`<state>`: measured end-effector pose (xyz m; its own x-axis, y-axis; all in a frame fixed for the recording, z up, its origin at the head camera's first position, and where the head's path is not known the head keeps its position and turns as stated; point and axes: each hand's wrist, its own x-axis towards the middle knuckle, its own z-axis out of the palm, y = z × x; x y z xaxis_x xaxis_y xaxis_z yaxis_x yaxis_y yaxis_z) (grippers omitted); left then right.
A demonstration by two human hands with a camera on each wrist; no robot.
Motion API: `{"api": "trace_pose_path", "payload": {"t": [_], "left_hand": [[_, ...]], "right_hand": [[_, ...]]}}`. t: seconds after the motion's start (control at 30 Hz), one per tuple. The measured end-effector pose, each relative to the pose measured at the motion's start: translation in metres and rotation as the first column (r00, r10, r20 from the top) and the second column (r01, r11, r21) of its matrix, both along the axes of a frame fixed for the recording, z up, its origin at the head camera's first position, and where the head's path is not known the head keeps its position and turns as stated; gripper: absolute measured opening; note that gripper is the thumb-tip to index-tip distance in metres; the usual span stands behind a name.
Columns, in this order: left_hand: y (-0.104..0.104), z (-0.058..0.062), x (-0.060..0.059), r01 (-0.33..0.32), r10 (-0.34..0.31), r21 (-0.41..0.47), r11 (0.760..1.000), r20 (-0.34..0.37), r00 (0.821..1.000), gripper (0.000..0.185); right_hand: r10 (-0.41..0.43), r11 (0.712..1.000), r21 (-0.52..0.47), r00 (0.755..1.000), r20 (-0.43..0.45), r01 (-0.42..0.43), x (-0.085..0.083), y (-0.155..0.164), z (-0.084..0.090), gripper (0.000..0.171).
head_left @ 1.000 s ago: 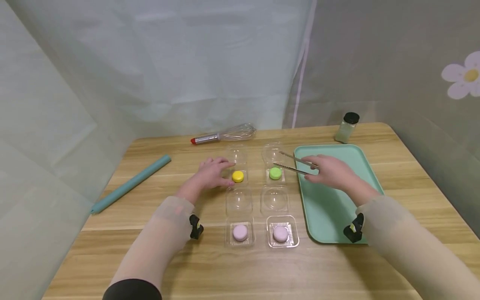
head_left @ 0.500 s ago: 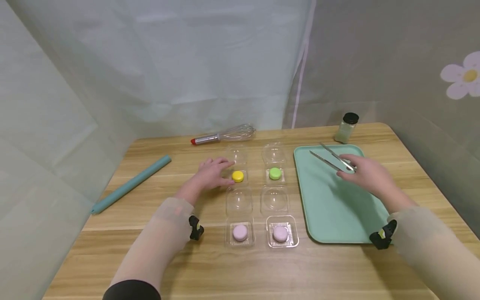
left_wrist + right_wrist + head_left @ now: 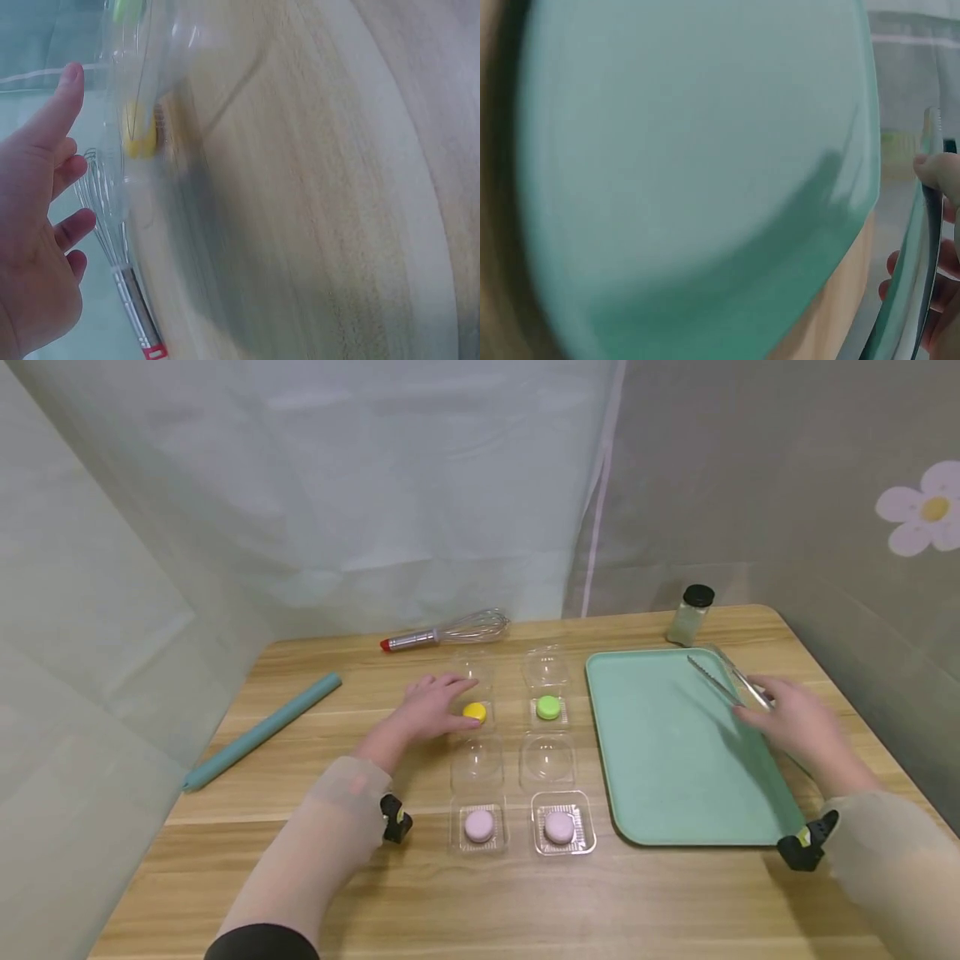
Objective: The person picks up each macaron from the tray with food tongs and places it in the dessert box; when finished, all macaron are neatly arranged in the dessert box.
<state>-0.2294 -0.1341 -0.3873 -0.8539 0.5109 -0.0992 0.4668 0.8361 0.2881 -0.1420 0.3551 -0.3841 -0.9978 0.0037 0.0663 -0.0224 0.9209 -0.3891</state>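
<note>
Since a second ago, my right hand [image 3: 798, 727] has swung the metal tongs [image 3: 726, 678] from the green macaron [image 3: 548, 707] to the mint tray's [image 3: 667, 752] 3 o'clock edge; it grips their handles, tips pointing to 10 o'clock, holding nothing. My left hand [image 3: 427, 706] hasn't moved: fingers relaxed on the clear box, just left of the yellow macaron [image 3: 474, 712]. To finish well, I'd lower the tongs flat near the rim so they don't slide. I see no readable writing, not even on the spice jar [image 3: 690, 615] at 12 o'clock.
</note>
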Motion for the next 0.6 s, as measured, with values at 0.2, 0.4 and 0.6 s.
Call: {"api": "trace_pose_path", "payload": {"t": [0.2,0.4,0.6], "left_hand": [[0.004,0.003,0.003,0.01,-0.01,0.017,1.0,-0.017,1.0,0.076],[0.006,0.005,0.004,0.013,-0.012,0.024,1.0,-0.026,1.0,0.077],[0.01,0.006,0.005,0.008,-0.008,0.028,1.0,-0.025,1.0,0.081]], "right_hand": [[-0.084,0.996,0.031,0.995,0.046,0.082,0.008,0.019,-0.009,0.067],[-0.143,0.988,0.063,0.989,0.046,0.14,0.014,0.034,-0.016,0.072],[-0.164,0.985,0.07,0.981,0.102,0.157,0.018,0.041,-0.02,0.079]]}}
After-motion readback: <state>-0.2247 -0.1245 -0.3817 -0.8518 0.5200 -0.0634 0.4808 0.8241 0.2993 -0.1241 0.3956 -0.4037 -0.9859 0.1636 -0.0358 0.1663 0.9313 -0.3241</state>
